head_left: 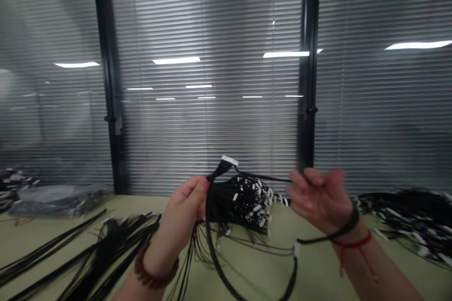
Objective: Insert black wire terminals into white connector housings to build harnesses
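Observation:
My left hand (186, 211) pinches a black wire harness (219, 169) between thumb and fingers, just below its wide white connector (230, 160). One thin black wire runs from that connector across to my right hand (319, 197), whose fingers are curled around it and slightly blurred. The harness loops down from my left hand and up to a small white connector (296, 248); from there a black lead passes to my right wrist. Behind my hands lies a thick bundle of black wires (243, 202) with many white connectors at its end.
More black wires (109, 249) stretch across the pale table (141, 202) at left. Near the back left is a clear plastic bag (60, 200). A pile of wires with white connectors (416, 221) lies at right. Glass panels with blinds (212, 127) stand behind the table.

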### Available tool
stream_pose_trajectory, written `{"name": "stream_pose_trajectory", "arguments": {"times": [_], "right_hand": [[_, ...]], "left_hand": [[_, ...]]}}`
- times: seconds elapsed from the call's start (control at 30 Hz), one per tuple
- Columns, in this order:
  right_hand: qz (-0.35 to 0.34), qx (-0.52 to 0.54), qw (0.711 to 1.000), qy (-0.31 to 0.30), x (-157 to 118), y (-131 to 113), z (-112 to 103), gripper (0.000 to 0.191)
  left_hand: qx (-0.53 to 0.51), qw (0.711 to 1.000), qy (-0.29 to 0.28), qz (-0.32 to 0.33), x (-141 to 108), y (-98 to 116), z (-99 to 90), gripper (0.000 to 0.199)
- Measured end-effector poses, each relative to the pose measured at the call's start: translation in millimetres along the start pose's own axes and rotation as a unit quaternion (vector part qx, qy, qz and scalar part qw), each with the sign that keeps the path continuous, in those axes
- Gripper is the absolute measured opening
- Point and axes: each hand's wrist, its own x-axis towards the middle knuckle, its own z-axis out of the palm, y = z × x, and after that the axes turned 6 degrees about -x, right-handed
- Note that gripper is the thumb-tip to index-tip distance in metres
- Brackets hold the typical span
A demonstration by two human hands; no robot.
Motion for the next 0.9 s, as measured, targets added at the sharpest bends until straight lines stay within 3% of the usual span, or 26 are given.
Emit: {"name": "stream_pose_trajectory", "arguments": {"times": [0.13, 0.23, 0.43, 0.57, 0.73, 0.8, 0.9], "right_hand": [[0.071, 0.084, 0.989, -0.096, 3, 16, 24, 0.047], [0.140, 0.122, 0.973, -0.134, 7, 20, 37, 0.063], [0.222, 0.133, 0.952, -0.161, 3, 6, 31, 0.075], [0.201, 0.093, 0.965, -0.140, -2, 1, 25, 0.053], [0.149, 0.022, 0.982, -0.111, -8, -9, 28, 0.016], [0.133, 0.011, 0.989, -0.070, -10, -18, 29, 0.022], [0.083, -0.067, 0.993, 0.045, -15, -33, 23, 0.040]], "left_hand": [[-0.107, 0.994, 0.017, 0.000, -2, 13, 5.0, 0.025], [-0.148, 0.988, 0.038, 0.008, 2, 17, 2.3, 0.030], [-0.146, 0.969, 0.124, 0.155, 17, 22, -25.4, 0.024], [-0.096, 0.957, 0.153, 0.229, 19, 30, -39.8, 0.021], [-0.018, 0.950, 0.173, 0.259, 19, 34, -52.2, 0.019], [0.023, 0.957, 0.168, 0.235, 22, 33, -58.7, 0.016], [0.079, 0.977, 0.133, 0.149, 27, 29, -64.1, 0.013]]}}
